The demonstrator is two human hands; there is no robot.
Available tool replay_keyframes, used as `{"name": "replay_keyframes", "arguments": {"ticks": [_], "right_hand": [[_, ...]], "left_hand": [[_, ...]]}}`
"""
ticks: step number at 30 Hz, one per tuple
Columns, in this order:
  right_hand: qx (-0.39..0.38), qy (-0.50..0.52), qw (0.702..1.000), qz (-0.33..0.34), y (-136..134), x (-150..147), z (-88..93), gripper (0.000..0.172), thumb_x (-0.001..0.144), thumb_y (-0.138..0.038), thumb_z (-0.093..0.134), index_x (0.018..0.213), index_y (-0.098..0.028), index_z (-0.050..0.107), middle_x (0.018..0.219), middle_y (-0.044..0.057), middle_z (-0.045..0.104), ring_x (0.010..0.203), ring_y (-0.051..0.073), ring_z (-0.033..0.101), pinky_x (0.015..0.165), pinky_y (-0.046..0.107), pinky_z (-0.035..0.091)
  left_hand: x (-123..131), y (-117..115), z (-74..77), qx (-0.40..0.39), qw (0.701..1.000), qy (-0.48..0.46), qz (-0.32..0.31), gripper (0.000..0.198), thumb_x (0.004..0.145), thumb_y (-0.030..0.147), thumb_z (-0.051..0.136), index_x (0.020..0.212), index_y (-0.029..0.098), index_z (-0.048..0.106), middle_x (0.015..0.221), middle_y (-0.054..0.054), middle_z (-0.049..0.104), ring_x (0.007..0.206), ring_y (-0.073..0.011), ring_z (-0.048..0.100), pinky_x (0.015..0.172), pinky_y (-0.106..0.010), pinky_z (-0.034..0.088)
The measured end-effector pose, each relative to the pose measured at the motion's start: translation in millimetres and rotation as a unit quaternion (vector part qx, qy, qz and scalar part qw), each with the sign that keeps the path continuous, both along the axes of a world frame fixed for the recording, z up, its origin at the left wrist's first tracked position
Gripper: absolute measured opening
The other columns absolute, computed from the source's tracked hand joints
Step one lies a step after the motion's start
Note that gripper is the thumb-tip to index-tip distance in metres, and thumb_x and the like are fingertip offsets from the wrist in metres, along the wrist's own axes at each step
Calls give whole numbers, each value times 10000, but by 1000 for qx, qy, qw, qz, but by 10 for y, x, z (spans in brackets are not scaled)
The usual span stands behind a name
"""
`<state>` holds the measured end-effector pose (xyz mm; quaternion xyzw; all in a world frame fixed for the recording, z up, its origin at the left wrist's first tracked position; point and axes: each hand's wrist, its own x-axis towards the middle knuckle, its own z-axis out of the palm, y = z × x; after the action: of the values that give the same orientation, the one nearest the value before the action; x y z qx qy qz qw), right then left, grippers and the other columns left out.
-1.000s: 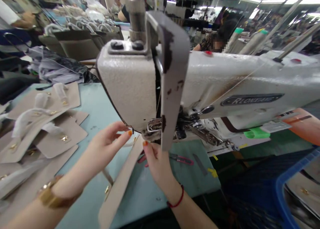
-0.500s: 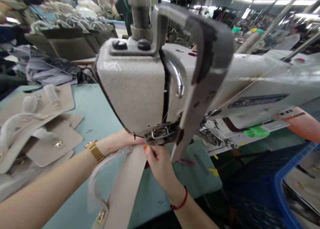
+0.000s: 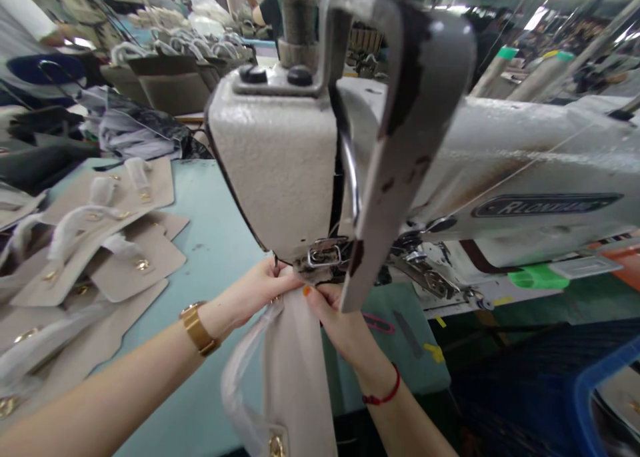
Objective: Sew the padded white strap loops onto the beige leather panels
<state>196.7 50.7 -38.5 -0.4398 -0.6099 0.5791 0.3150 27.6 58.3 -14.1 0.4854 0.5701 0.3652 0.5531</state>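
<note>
A beige bag panel with a plastic-wrapped handle and a gold fitting hangs down toward me from under the head of a white sewing machine. My left hand pinches the panel's upper left edge, close to the presser foot area. On the other side, my right hand grips the upper right edge, its thumb lying on top. The machine head and a grey metal bracket hide the needle and some of my fingertips.
Several beige panels with wrapped handles lie piled on the pale green table at left. Pink-handled snips lie right of my hand. A blue crate stands at lower right. Dark bags and people are behind.
The panel has swung from a slant to hanging nearly straight toward me. Both hands have turned with it, still on its edges, and the whole view has shifted slightly.
</note>
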Motion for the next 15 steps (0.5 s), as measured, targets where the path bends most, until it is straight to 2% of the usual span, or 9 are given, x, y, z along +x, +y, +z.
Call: {"name": "replay_keyframes", "arguments": {"ticks": [5, 10, 13, 15], "right_hand": [[11, -28, 1000, -10, 7, 47, 62, 368, 880, -395, 476, 594, -171, 416, 599, -20, 365, 593, 98, 338, 532, 232, 242], [21, -31, 999, 15, 25, 39, 30, 380, 896, -388, 458, 590, -176, 382, 595, -33, 304, 576, 89, 292, 521, 240, 211], [32, -39, 999, 19, 27, 34, 30, 402, 902, -388, 463, 578, -178, 351, 579, -38, 275, 559, 83, 270, 512, 246, 191], [35, -47, 998, 18, 21, 32, 45, 416, 906, -394, 459, 572, -179, 337, 573, -39, 272, 556, 82, 265, 510, 249, 184]], "left_hand": [[24, -28, -98, -3, 999, -50, -4, 325, 768, 376, 702, 1043, 203, 719, 1000, -25, 750, 1019, -238, 651, 861, -320, 534], [-106, 24, -208, -16, 1000, -11, -16, 359, 741, 393, 728, 1053, 215, 707, 1002, -26, 745, 961, -242, 655, 807, -321, 536], [-219, 30, -237, 3, 1000, 20, -19, 340, 737, 437, 726, 993, 213, 714, 981, -33, 740, 959, -251, 651, 826, -335, 527], [-276, -23, -242, 4, 1000, 28, -8, 374, 766, 482, 688, 1026, 212, 704, 1023, -50, 731, 1004, -260, 640, 867, -354, 518]]}}
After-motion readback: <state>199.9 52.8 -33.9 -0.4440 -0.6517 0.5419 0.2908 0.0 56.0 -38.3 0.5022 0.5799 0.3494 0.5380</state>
